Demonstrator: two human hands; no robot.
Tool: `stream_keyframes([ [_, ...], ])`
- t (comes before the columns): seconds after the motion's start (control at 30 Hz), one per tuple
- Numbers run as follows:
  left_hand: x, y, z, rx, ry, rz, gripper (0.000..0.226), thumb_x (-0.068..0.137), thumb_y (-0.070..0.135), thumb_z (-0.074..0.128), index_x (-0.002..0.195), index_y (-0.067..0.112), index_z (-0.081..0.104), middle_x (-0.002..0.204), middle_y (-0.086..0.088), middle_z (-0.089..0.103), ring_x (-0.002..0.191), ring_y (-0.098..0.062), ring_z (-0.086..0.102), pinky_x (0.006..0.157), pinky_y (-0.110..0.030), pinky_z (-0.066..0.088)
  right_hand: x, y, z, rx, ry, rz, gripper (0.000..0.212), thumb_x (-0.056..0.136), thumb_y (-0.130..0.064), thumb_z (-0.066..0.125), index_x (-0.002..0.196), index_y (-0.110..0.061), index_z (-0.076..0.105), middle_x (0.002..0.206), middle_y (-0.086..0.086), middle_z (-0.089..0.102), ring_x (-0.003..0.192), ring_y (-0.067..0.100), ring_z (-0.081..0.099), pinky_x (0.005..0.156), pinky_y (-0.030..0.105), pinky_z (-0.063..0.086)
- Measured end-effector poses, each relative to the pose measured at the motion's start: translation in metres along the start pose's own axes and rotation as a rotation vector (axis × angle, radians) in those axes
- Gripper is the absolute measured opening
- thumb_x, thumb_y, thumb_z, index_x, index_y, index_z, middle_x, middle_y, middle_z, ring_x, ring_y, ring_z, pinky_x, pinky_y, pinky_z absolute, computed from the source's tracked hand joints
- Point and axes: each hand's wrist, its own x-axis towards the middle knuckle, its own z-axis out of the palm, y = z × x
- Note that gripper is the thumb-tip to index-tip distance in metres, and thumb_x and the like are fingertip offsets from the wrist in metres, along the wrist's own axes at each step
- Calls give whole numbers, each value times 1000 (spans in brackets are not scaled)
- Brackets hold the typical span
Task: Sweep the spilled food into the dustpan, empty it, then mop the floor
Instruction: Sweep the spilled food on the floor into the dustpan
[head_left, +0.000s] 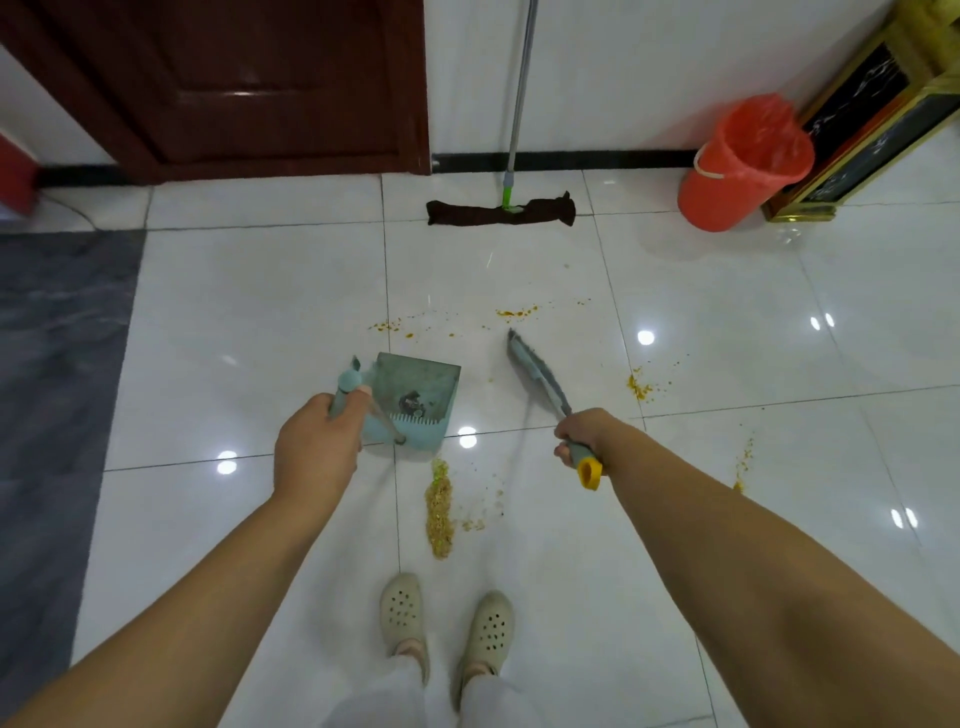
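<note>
Left hand (317, 444) grips the handle of the teal dustpan (415, 397), which sits just beyond a heaped line of crumbs (439, 512) on the white floor (260, 312). Right hand (579, 434) is closed around the brush (540, 376) (yellow-tipped handle), its bristles pointing away. More yellow bits (641, 387) lie scattered right. A mop (501, 210) leans against the wall near a red bin (743, 166).

Door, mat and cabinet around the tiled room

A dark red wooden door (228, 83) fills the upper left of the frame, shut against a white wall (623, 67); a grey mat (57, 353) runs down the left edge; a black, gold-framed cabinet (878, 130) stands tilted in the upper right corner; cream perforated clogs (447, 623) sit at the bottom centre.
</note>
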Motion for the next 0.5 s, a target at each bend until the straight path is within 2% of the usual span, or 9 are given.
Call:
stream_keyframes([
  [0.13,-16,-4,7,1,29,-11,51,88,53,48,72,6,54,62,-5,55,49,-17,49,53,-30,43,-3,18,3,-149,-21,-14,18,93,-1,52,111,1,49,83,17,53,62,22,54,44,25,44],
  [0.27,-36,-9,12,39,75,-11,52,89,54,47,74,5,55,66,-9,57,55,-20,50,56,-35,46,-7,44,-8,-310,-34,-35,12,91,0,53,102,2,49,83,18,56,52,20,53,40,22,44],
  [0.5,-72,-19,8,103,143,-4,53,91,53,45,77,3,55,75,-18,62,62,-30,54,67,-45,53,-21,95,-22,-465,-68,42,16,92,-4,51,108,1,48,76,15,52,52,18,48,41,22,42],
])
